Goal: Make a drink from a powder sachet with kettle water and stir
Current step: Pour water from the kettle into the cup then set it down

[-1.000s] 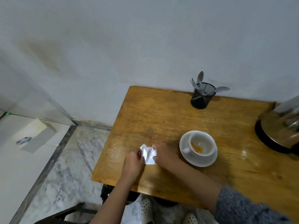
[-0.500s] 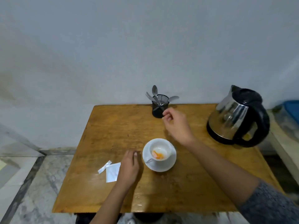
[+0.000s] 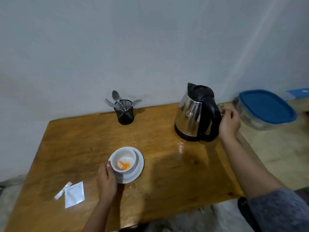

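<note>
Powder in the cup, both hands out on the table.

Left of the cup lie the torn sachet and its strip. The left hand curls around the cup's near-left side; orange powder sits inside, the cup tilted on its saucer. Behind the cup stands a black holder. Far right of the cup, the kettle, the right hand loosely curled just beside its handle, whether touching I cannot tell.

Left hand curled, right hand outstretched
</note>
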